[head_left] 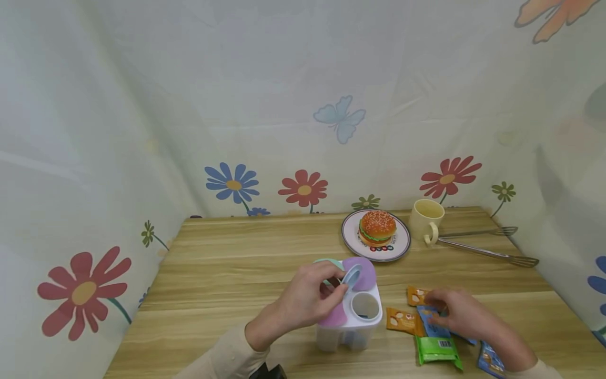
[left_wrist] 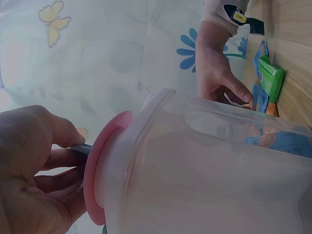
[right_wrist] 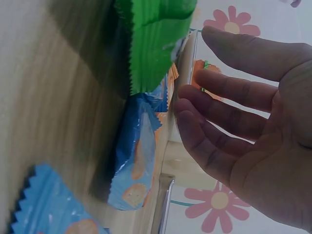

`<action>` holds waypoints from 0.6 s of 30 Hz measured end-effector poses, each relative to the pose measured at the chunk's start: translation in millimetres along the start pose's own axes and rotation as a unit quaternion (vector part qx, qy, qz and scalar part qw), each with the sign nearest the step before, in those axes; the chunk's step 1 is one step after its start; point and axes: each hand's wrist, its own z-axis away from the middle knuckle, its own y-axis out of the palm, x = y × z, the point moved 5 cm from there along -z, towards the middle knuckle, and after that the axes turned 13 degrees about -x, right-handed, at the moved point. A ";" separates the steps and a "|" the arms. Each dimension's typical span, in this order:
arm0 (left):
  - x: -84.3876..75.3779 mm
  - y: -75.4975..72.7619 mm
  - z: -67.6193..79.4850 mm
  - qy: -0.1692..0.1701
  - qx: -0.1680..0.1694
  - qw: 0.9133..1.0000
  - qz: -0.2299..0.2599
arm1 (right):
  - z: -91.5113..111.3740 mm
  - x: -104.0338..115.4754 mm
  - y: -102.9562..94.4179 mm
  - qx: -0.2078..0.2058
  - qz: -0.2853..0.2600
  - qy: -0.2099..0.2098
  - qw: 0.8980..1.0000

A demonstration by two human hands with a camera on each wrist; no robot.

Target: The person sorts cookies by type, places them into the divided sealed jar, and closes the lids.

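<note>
My left hand (head_left: 307,292) pinches a light blue round lid (head_left: 352,276) between thumb and fingers, tilted up over a clear plastic container (head_left: 350,337) with a white top. One round opening (head_left: 366,305) of that container is uncovered; purple, pink and green lids cover the others. Through its wall a blue packet (left_wrist: 282,143) shows inside. My right hand (head_left: 466,313) hovers just over a cluster of snack packets, its fingers loosely bent with nothing between them. Around it lie orange packets (head_left: 401,320), blue packets (right_wrist: 134,161) and a green packet (head_left: 437,350).
Behind the container, a toy hamburger (head_left: 377,228) sits on a white plate (head_left: 350,239) with a dark rim. A pale yellow mug (head_left: 423,223) stands right of it, beside two metal utensils with slotted ends (head_left: 521,260). A flower-printed curtain (head_left: 265,105) surrounds the wooden table (head_left: 236,263).
</note>
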 end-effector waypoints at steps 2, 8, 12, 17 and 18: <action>0.4 0.2 -0.3 -0.001 0.001 1.000 -0.001 | 0.8 -0.4 1.0 -0.002 0.006 -0.008 1.000; 0.9 0.5 -0.3 -0.003 0.003 1.000 -0.002 | 3.4 0.1 5.8 0.007 0.005 -0.025 1.000; -0.2 0.1 -0.3 -0.001 0.002 1.000 0.001 | 3.8 -0.8 8.8 0.019 0.005 -0.028 0.999; 0.4 -0.2 -0.2 -0.009 0.006 1.000 0.003 | 3.1 -2.7 10.6 0.028 0.010 -0.028 0.999; 0.6 -0.3 -0.3 -0.010 0.007 1.000 0.003 | 3.1 -3.0 11.1 0.028 0.011 -0.028 0.999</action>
